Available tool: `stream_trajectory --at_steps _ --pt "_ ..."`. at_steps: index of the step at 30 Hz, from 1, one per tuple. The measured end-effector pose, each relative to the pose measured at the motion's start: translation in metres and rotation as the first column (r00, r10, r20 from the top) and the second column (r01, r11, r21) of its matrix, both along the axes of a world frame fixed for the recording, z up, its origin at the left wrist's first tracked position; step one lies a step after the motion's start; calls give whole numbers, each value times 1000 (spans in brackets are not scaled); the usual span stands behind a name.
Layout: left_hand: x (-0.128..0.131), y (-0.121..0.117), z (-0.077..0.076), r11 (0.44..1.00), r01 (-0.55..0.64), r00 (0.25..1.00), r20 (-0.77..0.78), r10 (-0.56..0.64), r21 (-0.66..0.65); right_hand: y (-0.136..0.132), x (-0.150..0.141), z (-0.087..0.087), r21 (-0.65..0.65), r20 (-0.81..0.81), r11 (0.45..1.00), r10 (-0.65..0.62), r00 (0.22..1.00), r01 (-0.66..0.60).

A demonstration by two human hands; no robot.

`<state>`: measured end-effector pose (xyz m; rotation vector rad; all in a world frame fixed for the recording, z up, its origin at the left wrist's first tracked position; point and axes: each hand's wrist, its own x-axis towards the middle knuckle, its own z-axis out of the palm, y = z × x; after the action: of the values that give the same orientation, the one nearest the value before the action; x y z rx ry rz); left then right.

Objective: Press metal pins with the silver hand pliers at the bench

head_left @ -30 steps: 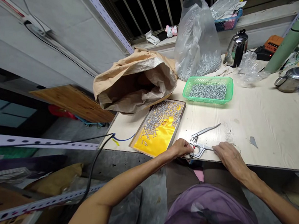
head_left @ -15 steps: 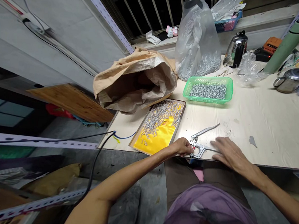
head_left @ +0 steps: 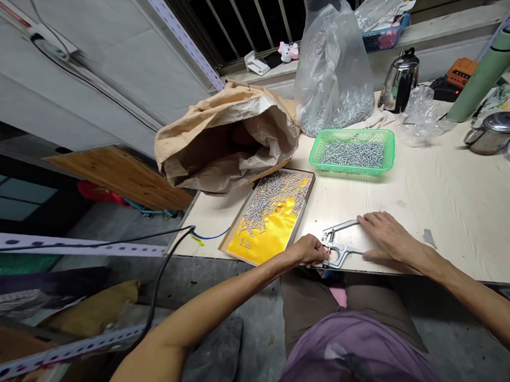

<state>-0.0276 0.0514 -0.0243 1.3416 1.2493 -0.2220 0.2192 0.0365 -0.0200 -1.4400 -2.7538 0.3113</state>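
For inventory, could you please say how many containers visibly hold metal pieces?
3: the tray by the sack, green basket, and big bag behind it; more may be hidden.

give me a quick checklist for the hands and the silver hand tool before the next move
1. Left hand at the head end of the silver hand tool: ok, fingers curled there.
2. What the left fingers pinch, if anything: cannot tell, the hand hides it.
3. Right hand at the handle ends: ok, fingers by the upper handle, thumb side by the lower handle.
4. Handles spread apart: ok.
5. Green basket apart from both hands: ok.
6. Metal pieces on the yellow sheet in neat rows: not ok, scattered.
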Motion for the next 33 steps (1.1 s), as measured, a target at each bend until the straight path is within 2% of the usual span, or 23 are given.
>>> stream_trajectory --at_steps 4,6,7,8,9,10,12,14,15,18,22,25,33 --pt "0 -5 1 1000 -20 999 -49 21 16 -9 -3 4 33 -16 999 -4 1000 5" --pt "-1 -10 5 992 19 993 -115 -5 122 -13 -4 3 61 -20 998 -3 1000 5" --pt "-1 -13 7 973 52 988 -156 -17 227 -15 -4 2 76 -22 997 0 1000 1" --pt "-1 -16 9 931 93 982 -188 -27 354 -17 -4 1 90 -26 996 5 1000 -3" --pt "1 -18 11 864 140 977 -210 -41 483 -18 -5 -1 103 -32 995 11 999 -8" --pt "5 -21 12 782 191 972 -224 -68 593 -19 -5 -3 116 -41 993 18 999 -13" --pt "16 -23 14 619 311 950 -254 -181 721 -22 -6 -7 139 -65 990 30 997 -20" --pt "31 -22 12 493 433 898 -314 -308 755 -25 -6 -11 159 -84 987 28 996 -14" --pt "39 -20 11 448 480 870 -345 -352 754 -26 -6 -13 166 -91 986 20 996 -4" --pt "56 -12 7 372 563 809 -401 -429 738 -31 -5 -17 167 -103 985 -27 994 44" --pt "60 0 8 323 628 750 -440 -494 708 -34 -6 -15 128 -61 988 -81 995 88" --pt "59 4 11 309 651 723 -442 -531 693 -34 -10 -11 106 -9 988 -113 994 113" --pt "63 0 6 372 607 772 -409 -486 703 -31 -19 -11 38 -7 990 -134 991 135"
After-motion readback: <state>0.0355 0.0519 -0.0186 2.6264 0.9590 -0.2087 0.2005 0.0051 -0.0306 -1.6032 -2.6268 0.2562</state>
